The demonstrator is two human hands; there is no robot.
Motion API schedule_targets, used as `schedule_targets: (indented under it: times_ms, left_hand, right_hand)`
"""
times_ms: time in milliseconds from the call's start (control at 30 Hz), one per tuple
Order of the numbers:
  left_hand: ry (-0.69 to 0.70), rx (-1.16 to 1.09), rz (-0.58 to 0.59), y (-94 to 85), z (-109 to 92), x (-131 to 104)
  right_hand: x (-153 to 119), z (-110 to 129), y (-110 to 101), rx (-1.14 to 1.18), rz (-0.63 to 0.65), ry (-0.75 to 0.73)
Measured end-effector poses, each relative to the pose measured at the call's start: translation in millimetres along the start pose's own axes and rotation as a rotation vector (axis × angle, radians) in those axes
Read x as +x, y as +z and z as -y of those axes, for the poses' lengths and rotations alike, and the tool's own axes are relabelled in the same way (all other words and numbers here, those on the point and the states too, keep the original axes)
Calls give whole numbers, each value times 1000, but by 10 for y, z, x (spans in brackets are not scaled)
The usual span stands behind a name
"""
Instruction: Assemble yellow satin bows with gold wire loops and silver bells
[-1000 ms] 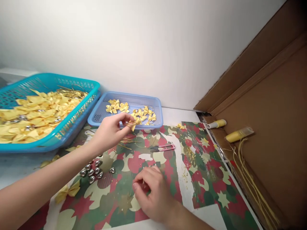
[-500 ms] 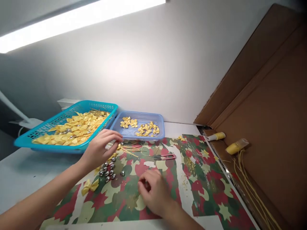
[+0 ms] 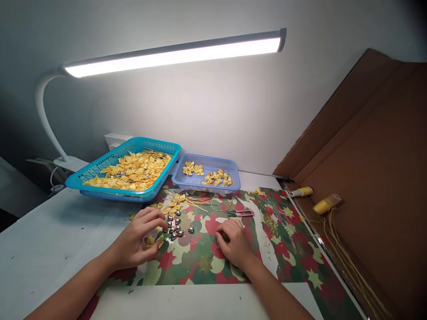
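Observation:
My left hand (image 3: 142, 235) is low over the left of the patterned sheet, thumb and fingers apart around a yellow ribbon bow (image 3: 154, 242). Whether it touches the bow I cannot tell. Just beyond its fingertips lies a cluster of shiny silver bells (image 3: 174, 226), with a single bell (image 3: 191, 230) off to the right. My right hand (image 3: 235, 243) rests on the sheet with curled fingers, thumb and forefinger close together; anything between them is too small or hidden to make out. Behind the bells lie more yellow bows (image 3: 175, 204) and thin gold strands (image 3: 196, 203).
A turquoise basket (image 3: 74, 182) full of yellow bows stands back left, beside a smaller blue basket (image 3: 200, 186) holding some bows. Pink-handled thread snips (image 3: 240, 213) lie behind my right hand. A lamp (image 3: 173, 57) hangs above; cardboard (image 3: 367, 155) walls the right, with yellow cords (image 3: 343, 258).
My left hand has come down from in front of the baskets to the bow beside the bells. My right hand stays curled on the sheet. The camera view has shifted, showing more of the lamp.

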State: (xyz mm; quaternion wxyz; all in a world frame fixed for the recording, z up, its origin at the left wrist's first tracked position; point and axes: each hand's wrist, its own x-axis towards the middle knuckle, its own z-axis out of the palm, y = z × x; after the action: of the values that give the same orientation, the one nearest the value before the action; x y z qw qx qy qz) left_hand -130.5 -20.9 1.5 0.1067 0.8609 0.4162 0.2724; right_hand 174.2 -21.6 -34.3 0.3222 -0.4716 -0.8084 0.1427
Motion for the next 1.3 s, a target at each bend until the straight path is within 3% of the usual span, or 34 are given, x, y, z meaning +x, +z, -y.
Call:
schedule_targets:
  times_ms: [100,167,467,600,833,933,1000,1100,1200,1300]
  left_hand:
    - [32,-13,199,-88,5,-8]
    - [19,11,242,-105,24,-13]
    - [-6,25,206,-4,191,-9]
    - [-14,-97,101,8,162,15]
    - [-278,-484,-107,111,-161,59]
    - [-447,-770,-170,245,-371,206]
    - [-535,-957,-107,339,-502,353]
    - [-549,-1121,-16,458,-656,583]
    - [-556,-1181,58,544,-747,737]
    - [-636,-1174,38,615,-775,767]
  right_hand:
    - [10,-4,-27,-10,-2,-28]
    - [18,-16,-44,-17,-5,-32]
    - [107,-33,-40,-103,-13,-49]
    - [157,-29,-57,-125,-32,-63]
    - [117,177,-92,71,-80,-182]
    - [77,327,-81,201,-87,-129]
    - [61,410,-78,275,-108,-24]
    - [54,469,-105,322,-136,88]
    - [46,441,-158,337,-140,114]
    - [24,382,-189,343,-92,111]
